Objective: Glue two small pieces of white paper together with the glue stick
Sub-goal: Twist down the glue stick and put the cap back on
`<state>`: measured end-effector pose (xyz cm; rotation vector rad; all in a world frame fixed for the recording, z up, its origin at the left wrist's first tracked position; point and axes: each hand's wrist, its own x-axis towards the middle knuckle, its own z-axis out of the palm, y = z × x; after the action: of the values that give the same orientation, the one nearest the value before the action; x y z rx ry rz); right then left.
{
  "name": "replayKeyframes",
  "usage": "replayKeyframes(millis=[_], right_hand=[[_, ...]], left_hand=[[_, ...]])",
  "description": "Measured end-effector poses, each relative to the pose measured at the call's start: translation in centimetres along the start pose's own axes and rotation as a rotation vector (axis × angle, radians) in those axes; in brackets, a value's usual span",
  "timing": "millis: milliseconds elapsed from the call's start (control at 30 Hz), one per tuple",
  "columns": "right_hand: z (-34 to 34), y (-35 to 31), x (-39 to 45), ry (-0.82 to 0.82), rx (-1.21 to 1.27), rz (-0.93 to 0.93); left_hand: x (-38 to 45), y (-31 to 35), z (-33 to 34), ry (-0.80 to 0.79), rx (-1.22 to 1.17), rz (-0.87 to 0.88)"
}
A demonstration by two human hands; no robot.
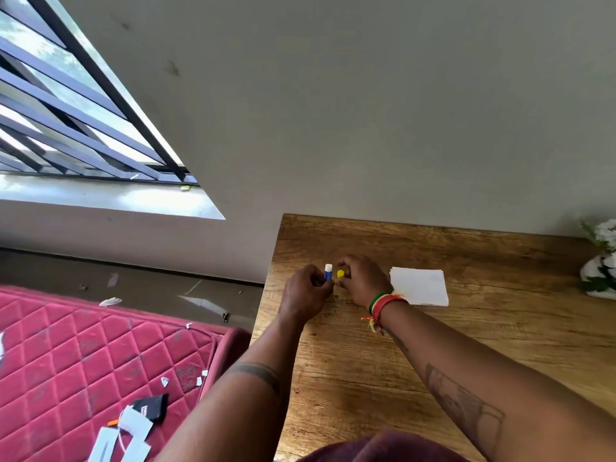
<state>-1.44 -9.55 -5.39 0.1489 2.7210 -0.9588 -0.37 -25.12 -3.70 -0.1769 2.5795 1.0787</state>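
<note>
My left hand (306, 290) grips a blue glue stick (328, 273) upright above the wooden table (466, 345); its white glue tip is exposed at the top. Just to its right, my right hand (361, 278) pinches the yellow cap (340, 274), which is off the stick and a small gap away from it. A small stack of square white paper pieces (419, 286) lies flat on the table immediately right of my right hand, touched by neither hand.
White flowers in a white vase (600, 261) stand at the table's far right edge. A wall runs behind the table. To the left, below the table edge, lies a red quilted mattress (83, 361) with paper scraps and a black item on it.
</note>
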Motion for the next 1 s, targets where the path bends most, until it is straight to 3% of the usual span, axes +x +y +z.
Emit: replayKeyframes(millis=[167,267,367,467,633,800,933,1000], right_hand=[[0.3,1.0,1.3,0.016,0.041,0.053],[-0.6,1.7,2.0,0.009,0.501,0.243],[-1.7,1.4,1.7,-0.082,0.893,0.259],[-2.5,0.7,1.1,-0.089,1.017,0.232],[-3.3,0.5,0.5,-0.091,0.762,0.156],[-4.0,0.6,-0.3,-0.047,0.678,0.108],[-4.5,0.6,-1.5,0.007,0.356,-0.033],[-4.9,0.9,-2.3,-0.052,0.207,-0.13]], left_hand=[[0.9,0.1,0.2,-0.022,0.002,-0.015],[1.4,0.6,0.5,-0.017,0.01,-0.003],[1.5,1.3,1.0,-0.03,0.028,0.019],[1.3,2.0,1.5,-0.033,0.048,0.031],[0.8,2.4,1.6,-0.052,0.087,0.056],[0.5,3.2,1.2,-0.04,0.093,0.104],[0.2,3.6,1.2,-0.039,0.096,0.114],[0.2,4.1,1.0,-0.044,0.074,0.113]])
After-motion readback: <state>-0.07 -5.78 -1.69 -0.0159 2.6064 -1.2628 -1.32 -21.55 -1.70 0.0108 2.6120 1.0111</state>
